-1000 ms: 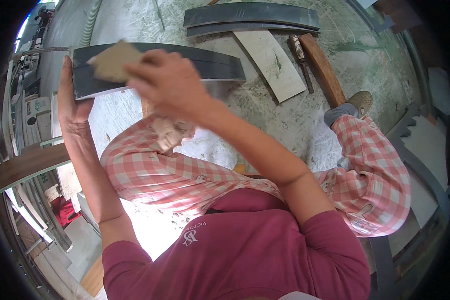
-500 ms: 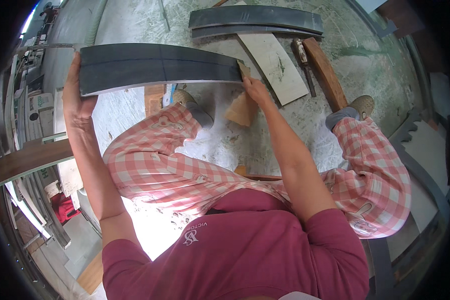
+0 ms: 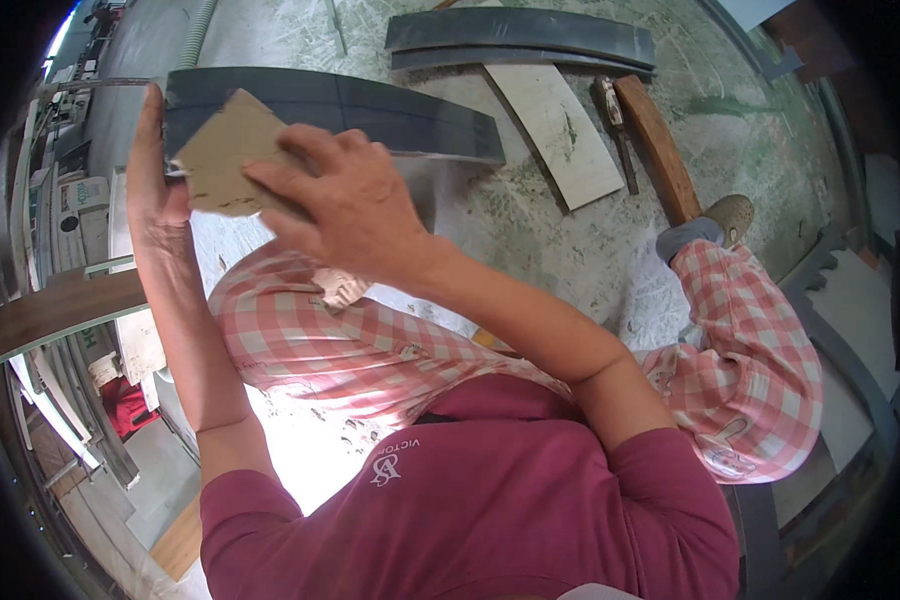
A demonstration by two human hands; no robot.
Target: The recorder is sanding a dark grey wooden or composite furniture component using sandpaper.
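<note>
Both hands are working the curved dark panel (image 3: 370, 110) above our lap: our left hand (image 3: 155, 190) is gripping its left end, our right hand (image 3: 345, 205) is pressing sandpaper (image 3: 225, 150) against it.

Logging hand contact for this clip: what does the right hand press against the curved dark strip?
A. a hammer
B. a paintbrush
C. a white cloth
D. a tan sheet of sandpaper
D: the right hand presses a tan abrasive sheet flat on the curved dark strip, whose end the left hand steadies.
</note>
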